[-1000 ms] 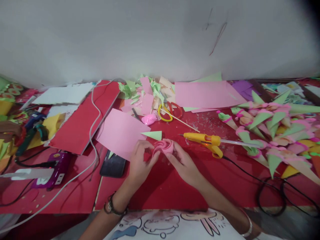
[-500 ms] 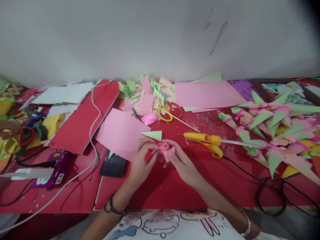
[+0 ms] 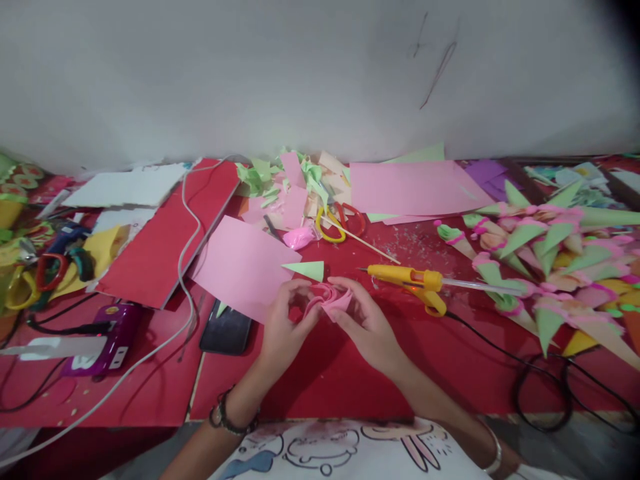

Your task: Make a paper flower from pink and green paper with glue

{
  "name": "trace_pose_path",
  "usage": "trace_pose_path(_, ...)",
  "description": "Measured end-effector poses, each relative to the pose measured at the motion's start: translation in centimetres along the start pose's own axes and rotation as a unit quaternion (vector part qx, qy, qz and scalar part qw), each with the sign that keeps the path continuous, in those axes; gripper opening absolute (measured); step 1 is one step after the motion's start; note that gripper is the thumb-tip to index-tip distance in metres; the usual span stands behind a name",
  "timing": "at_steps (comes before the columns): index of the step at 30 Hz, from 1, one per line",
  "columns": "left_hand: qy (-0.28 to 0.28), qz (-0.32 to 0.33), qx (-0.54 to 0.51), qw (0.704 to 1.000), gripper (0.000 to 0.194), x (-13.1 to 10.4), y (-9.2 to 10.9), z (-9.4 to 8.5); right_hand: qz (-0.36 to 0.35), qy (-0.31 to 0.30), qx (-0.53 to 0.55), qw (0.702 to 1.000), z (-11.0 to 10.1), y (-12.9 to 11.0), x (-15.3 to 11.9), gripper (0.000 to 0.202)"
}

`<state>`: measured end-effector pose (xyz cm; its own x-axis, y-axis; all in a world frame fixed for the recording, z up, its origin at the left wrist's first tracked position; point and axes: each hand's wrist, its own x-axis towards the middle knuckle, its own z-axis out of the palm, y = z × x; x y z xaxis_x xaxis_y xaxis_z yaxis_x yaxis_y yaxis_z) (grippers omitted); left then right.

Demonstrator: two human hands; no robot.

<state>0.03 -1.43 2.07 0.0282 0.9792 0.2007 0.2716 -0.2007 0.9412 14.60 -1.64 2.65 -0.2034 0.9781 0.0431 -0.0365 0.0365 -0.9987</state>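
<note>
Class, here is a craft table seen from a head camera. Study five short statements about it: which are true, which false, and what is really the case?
1. The left hand and right hand both hold a rolled pink paper piece. True.
2. The yellow plastic glue gun is in the right hand. False: it lies on the red table.
3. A pale green paper triangle lies just beyond the hands. True.
4. The black rectangular phone lies right of the glue gun. False: it lies to its left.
5. A dark bracelet is on the left wrist. True.
</note>
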Motion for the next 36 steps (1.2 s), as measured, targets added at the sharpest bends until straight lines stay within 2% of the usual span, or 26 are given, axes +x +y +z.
trace_pose_path(8, -0.062, 0.014, 0.008, 0.998, 0.015, 0.0, 0.9, -0.1, -0.088, 0.024, -0.119, 0.989, -0.4, -0.2, 0.0, 0.032)
trace_pose_path(15, -0.059, -0.008, -0.016, 0.998, 0.027, -0.1, 1.2, 0.0, -0.149, 0.004, -0.214, 0.965, -0.7, -0.5, 0.0, 0.033)
trace_pose_path(21, -0.053, -0.011, 0.03, 0.998, 0.028, -0.1, 1.7, 0.1, -0.191, -0.003, -0.302, 0.934, -1.1, -0.2, 0.0, 0.035)
trace_pose_path(26, -0.055, -0.026, 0.044, 0.997, 0.028, 0.1, 2.2, 0.1, -0.265, 0.0, -0.378, 0.887, -1.4, 0.1, 0.2, 0.031)
trace_pose_path(30, -0.053, -0.033, 0.044, 0.997, 0.021, 0.3, 2.4, 0.2, -0.314, 0.0, -0.462, 0.829, -1.4, -0.1, 0.4, 0.025)
trace_pose_path(33, -0.062, -0.051, 0.015, 0.997, 0.022, 0.3, 2.3, 0.1, -0.358, 0.017, -0.503, 0.786, -1.4, -0.4, 0.5, 0.019)
trace_pose_path(36, -0.071, -0.075, -0.023, 0.994, 0.024, 0.3, 2.3, 0.0, -0.393, 0.018, -0.519, 0.759, -1.5, -0.4, 0.7, 0.019)
